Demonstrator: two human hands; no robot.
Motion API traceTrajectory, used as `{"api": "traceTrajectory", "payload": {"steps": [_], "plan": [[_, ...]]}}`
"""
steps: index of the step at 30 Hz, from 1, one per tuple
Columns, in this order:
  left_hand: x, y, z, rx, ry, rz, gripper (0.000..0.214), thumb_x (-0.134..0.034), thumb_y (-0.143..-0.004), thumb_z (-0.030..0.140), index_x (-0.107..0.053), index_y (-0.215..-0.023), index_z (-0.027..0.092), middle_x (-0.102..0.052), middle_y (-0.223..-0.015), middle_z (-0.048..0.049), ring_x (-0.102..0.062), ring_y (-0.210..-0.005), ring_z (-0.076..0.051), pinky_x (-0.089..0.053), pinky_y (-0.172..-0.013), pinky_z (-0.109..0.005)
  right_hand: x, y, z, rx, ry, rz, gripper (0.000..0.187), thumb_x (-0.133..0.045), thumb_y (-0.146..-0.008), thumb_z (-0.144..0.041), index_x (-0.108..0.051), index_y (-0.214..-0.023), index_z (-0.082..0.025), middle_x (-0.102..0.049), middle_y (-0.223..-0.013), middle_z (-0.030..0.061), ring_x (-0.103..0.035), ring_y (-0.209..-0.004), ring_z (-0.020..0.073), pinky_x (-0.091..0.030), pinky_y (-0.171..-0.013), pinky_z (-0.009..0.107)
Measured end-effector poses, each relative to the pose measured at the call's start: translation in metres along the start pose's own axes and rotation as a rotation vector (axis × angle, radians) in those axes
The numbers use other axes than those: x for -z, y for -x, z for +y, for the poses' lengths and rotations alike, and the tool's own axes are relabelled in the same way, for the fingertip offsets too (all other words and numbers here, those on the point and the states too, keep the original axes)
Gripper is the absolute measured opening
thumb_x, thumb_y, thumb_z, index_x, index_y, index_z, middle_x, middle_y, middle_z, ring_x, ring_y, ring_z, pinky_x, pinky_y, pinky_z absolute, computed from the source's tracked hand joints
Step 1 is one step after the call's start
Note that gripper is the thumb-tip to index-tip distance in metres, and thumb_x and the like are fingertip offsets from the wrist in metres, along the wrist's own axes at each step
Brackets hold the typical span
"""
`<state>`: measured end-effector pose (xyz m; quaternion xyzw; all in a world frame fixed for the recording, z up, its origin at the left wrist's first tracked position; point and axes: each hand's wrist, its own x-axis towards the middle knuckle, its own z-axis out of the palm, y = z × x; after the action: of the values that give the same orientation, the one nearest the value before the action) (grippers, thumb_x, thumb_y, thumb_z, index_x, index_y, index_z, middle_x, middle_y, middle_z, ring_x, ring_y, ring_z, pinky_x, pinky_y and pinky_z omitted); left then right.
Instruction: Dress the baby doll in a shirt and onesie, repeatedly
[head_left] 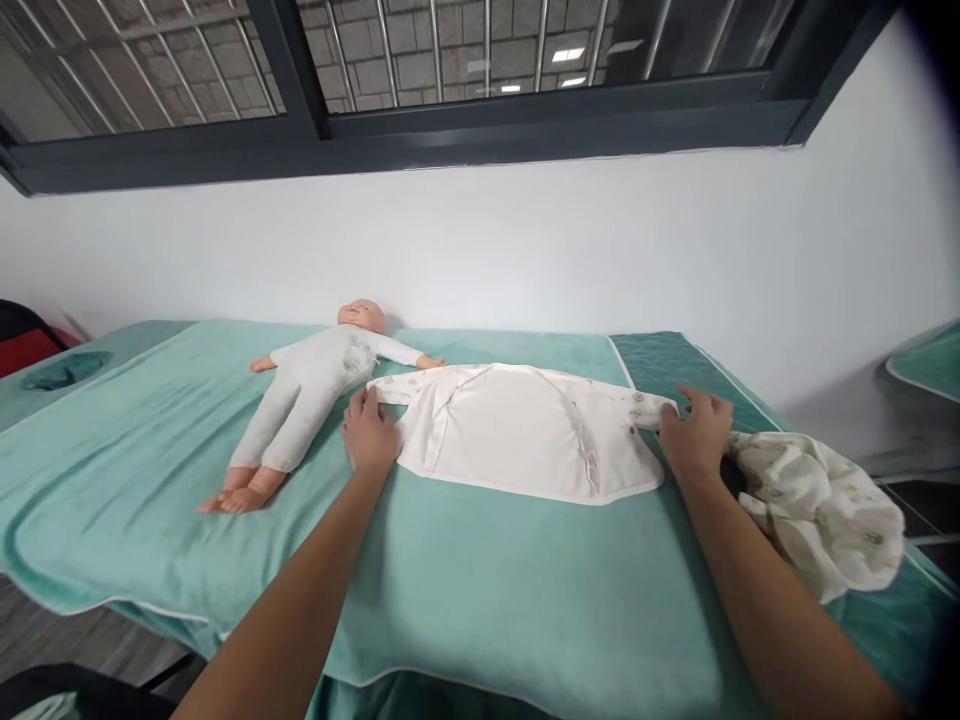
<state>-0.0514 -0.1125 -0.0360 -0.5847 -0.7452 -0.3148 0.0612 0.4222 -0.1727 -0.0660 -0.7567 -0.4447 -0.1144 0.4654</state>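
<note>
A white baby top [525, 435] lies spread flat on the teal towel [465, 590], sleeves out to both sides. My left hand [369, 432] rests on its left sleeve and side edge, fingers curled down onto the cloth. My right hand [699, 432] presses on the end of the right sleeve, fingers spread and bent. A baby doll [307, 395] in a pale suit lies on its back to the left of the top, arms out, bare feet toward me.
A crumpled white printed cloth [821, 510] lies at the right edge of the table, beside my right wrist. A white wall [600, 250] and a dark-framed window [450, 110] stand behind. Another teal-covered table [930, 365] shows at far right.
</note>
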Motion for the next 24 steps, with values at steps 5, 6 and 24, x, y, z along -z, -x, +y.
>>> {"api": "traceTrajectory", "payload": {"steps": [5, 6, 24], "plan": [[0.000, 0.002, 0.002, -0.014, 0.005, -0.008, 0.047, -0.038, -0.094, 0.027, -0.055, -0.138, 0.021, -0.044, -0.153, -0.0077, -0.042, -0.135, -0.031, -0.039, -0.104, -0.048, 0.014, 0.010, -0.020, 0.173, -0.041, 0.110, 0.025, -0.052, -0.080, -0.019, -0.067, -0.100, -0.015, -0.063, -0.107, 0.0175, -0.055, -0.112, 0.0312, -0.043, -0.102, 0.047], [0.000, 0.002, 0.001, -0.038, 0.000, -0.019, 0.043, -0.039, -0.094, 0.027, -0.059, -0.132, 0.023, -0.047, -0.151, -0.0061, -0.041, -0.135, -0.030, -0.038, -0.105, -0.048, 0.018, 0.013, -0.028, 0.239, -0.063, 0.139, 0.024, -0.050, -0.083, -0.018, -0.066, -0.101, -0.016, -0.064, -0.109, 0.0164, -0.055, -0.114, 0.0303, -0.043, -0.102, 0.047], [0.014, 0.012, 0.008, -0.040, 0.106, -0.048, 0.023, -0.041, -0.093, 0.026, -0.062, -0.099, 0.018, -0.067, -0.117, -0.0142, -0.053, -0.121, -0.031, -0.039, -0.098, -0.049, -0.021, 0.135, -0.258, 0.459, -0.537, -0.746, 0.033, -0.047, -0.095, -0.033, -0.055, -0.126, -0.026, -0.047, -0.147, 0.0079, -0.041, -0.138, 0.0254, -0.039, -0.113, 0.049]]}}
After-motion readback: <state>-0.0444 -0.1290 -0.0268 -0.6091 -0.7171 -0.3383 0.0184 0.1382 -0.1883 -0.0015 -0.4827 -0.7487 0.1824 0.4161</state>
